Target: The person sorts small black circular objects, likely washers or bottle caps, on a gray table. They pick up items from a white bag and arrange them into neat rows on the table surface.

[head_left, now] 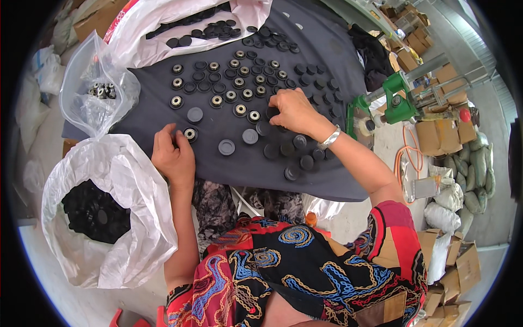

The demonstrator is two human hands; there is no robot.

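My right hand (297,111) pinches a black round plastic cap (271,113) above the dark cloth-covered table (218,174). My left hand (173,155) rests near the table's left edge, fingers bent and a gap between thumb and forefinger. Its thumb is right beside a black cap with a metal bearing in it (190,134); I cannot tell whether they touch. Several more caps with bearings (239,110) stand in loose rows across the middle. Among them lie empty black rings (204,86). Plain discs (226,146) lie closer to me, and black caps (291,173) spread to the right.
A clear bag of metal bearings (102,90) sits at the left, above a white sack of black parts (111,163). An open pink-white sack (147,46) with black caps lies at the back. A green hand press (395,98) stands right; cardboard boxes (438,136) lie beyond.
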